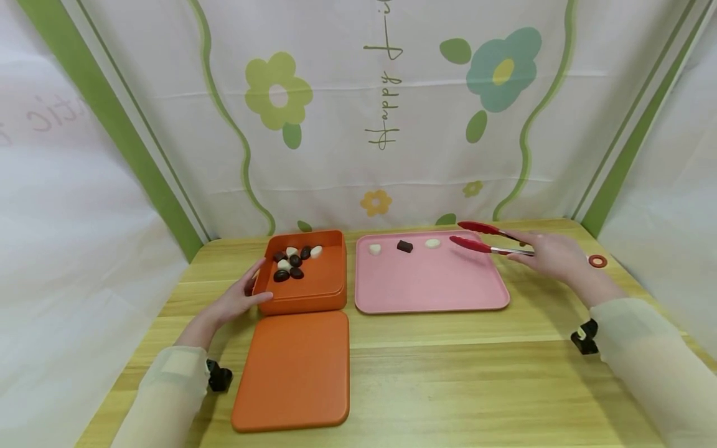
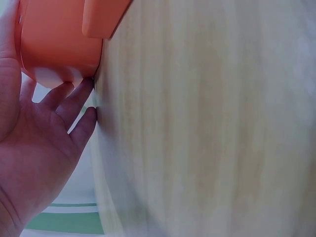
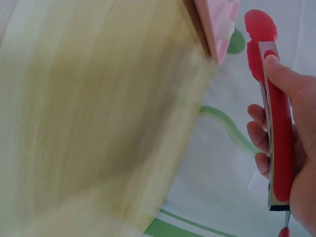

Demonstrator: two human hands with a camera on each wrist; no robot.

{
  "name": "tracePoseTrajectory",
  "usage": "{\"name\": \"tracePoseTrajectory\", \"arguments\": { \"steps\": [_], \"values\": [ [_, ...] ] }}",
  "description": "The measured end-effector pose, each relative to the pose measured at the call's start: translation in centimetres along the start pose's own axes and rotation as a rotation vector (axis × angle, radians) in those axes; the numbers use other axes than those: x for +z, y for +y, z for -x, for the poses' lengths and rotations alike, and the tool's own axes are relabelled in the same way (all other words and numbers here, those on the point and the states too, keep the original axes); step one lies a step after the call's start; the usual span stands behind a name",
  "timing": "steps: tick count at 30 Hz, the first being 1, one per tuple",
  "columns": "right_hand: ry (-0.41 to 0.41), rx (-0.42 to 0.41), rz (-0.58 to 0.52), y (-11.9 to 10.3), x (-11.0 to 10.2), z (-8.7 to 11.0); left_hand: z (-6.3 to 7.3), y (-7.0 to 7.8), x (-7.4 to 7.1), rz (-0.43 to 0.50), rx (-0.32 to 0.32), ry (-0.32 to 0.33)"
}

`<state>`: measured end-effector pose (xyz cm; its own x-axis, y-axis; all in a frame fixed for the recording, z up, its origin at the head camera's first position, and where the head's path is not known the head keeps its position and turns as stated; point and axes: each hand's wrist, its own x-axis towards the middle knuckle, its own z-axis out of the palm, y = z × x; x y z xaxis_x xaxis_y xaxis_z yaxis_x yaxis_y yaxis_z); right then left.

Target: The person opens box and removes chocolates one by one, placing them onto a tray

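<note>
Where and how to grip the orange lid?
I'd pinch the orange lid by its near edge, coming from the side away from the orange box: it lies flat on the table, and its far edge sits close to the box, likely leaving little finger room.

Red-and-silver tongs [image 1: 485, 247], pink tray [image 1: 428, 287]

Head view looks forward and down; both closer, tilted wrist views share its table [image 1: 426, 386].
</note>
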<state>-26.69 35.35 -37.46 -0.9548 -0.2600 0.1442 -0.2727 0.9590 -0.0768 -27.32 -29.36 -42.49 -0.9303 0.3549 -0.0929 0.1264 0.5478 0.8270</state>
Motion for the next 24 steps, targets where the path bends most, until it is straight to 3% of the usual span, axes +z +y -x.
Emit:
{"name": "tracePoseTrajectory", "arguments": {
  "steps": [7, 13, 24],
  "values": [
    [0.039, -0.004, -0.028, -1.5, -0.4, 0.1, 0.1, 0.2, 0.1, -0.027, 0.016, -0.005],
    [0.085, -0.102, -0.037, -3.7, -0.8, -0.1, 0.2, 0.2, 0.0, -0.029, 0.007, 0.003],
    [0.085, -0.283, -0.028, -9.2, -2.0, -0.8, 0.1, 0.1, -0.1, -0.033, 0.003, 0.004]
  ]
}}
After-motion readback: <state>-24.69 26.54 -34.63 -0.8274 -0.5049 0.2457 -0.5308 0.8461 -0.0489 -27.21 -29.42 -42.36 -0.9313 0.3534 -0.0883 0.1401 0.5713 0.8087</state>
